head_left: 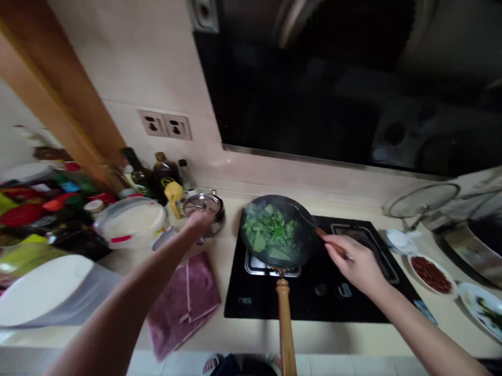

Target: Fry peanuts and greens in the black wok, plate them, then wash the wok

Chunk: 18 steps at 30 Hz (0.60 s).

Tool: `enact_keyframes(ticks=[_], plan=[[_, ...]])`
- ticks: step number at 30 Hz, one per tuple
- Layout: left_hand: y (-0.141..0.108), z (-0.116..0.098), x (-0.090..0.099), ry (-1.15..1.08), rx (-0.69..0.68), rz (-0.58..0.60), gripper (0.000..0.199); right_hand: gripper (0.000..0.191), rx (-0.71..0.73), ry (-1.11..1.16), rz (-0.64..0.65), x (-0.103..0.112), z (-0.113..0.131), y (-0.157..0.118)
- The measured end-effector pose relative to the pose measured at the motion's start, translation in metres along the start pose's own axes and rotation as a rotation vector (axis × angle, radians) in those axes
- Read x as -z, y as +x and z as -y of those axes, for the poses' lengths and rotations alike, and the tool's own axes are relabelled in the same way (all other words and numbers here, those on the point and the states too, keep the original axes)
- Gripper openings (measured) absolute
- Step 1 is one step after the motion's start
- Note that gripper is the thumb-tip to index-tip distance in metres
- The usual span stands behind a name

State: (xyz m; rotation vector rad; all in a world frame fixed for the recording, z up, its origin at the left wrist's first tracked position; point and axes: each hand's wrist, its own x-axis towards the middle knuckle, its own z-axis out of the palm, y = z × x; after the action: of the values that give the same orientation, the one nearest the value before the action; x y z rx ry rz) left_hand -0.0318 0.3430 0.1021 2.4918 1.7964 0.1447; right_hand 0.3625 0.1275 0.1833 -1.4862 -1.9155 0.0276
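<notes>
So it looks like the stirring stage: leafy greens (269, 230) in the wok (310, 254), over the burner by the cooktop's (265, 302) left edge. Right hand (354, 265) is wrapped round the wooden-handled spatula (336, 249). Left hand (201, 222) has its fingers bunched at a small steel pot (220, 219); too blurry to tell if they're pinching anything. Imo another stir calls for a low, steady sweep inside the rim. Count: one wok, one spatula, one steel pot, one purple cloth (184, 303) at the countertop's (330, 340) front edge, two wall sockets (165, 125).
</notes>
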Motion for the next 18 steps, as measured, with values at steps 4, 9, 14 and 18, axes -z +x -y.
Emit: enact_keyframes(ticks=[4,9,14,18], plan=[[0.007,-0.007,0.006,0.004,-0.007,0.042,0.025,0.026,0.249,-0.122,0.235,-0.008,-0.008,-0.005],[-0.040,-0.043,0.035,-0.094,0.023,-0.129,0.031,0.039,0.368,-0.230,0.441,0.050,0.024,-0.024],[-0.182,-0.107,0.032,-0.765,-0.174,0.198,0.033,0.038,0.440,-0.181,0.498,0.102,0.052,-0.035],[-0.275,-0.172,-0.034,-1.225,0.073,0.869,0.030,0.025,0.387,-0.050,0.453,0.076,0.027,-0.009]])
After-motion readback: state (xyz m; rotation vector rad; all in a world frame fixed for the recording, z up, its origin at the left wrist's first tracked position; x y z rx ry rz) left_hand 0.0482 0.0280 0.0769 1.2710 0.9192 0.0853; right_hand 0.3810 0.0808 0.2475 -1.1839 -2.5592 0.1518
